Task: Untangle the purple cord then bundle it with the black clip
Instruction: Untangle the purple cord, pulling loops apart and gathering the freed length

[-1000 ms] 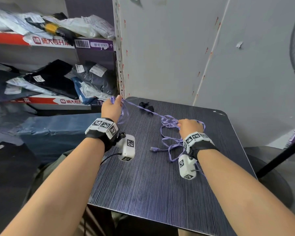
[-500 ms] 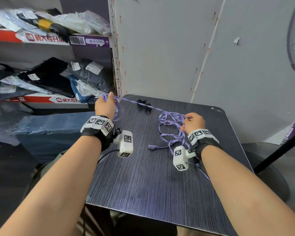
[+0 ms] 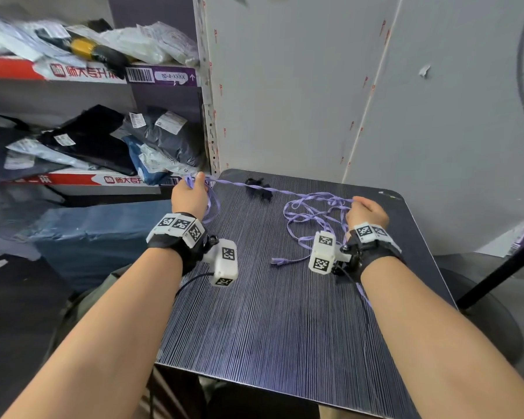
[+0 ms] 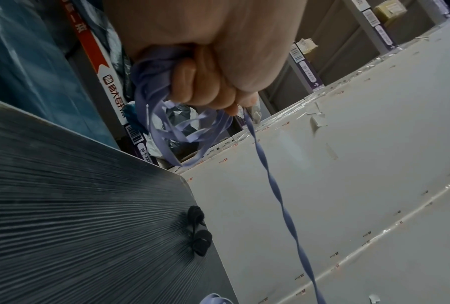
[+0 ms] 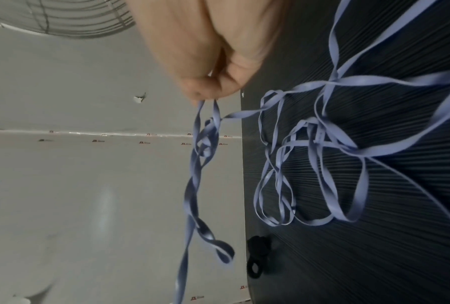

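A flat purple cord (image 3: 303,217) lies in loose loops on the dark striped table (image 3: 273,322). My left hand (image 3: 191,195) is at the table's far left corner and grips several gathered loops of the cord (image 4: 164,115) in a fist. From it one twisted strand (image 4: 283,209) runs raised across the table to my right hand (image 3: 365,211), which pinches the cord (image 5: 205,127) between thumb and fingers. The black clip (image 3: 258,189) sits on the table near the far edge, under that strand; it also shows as the black clip (image 4: 199,236) and the black clip (image 5: 257,255).
Shelves with bagged parcels (image 3: 82,140) stand to the left, beyond the table edge. A grey panelled wall (image 3: 330,86) rises right behind the table. A fan grille (image 5: 62,20) and its black stand (image 3: 496,282) are at the right.
My right hand has moved back and to the right, pulling the strand between the hands longer and straighter. The tangle by it has spread into looser loops. The left hand shifted slightly away.
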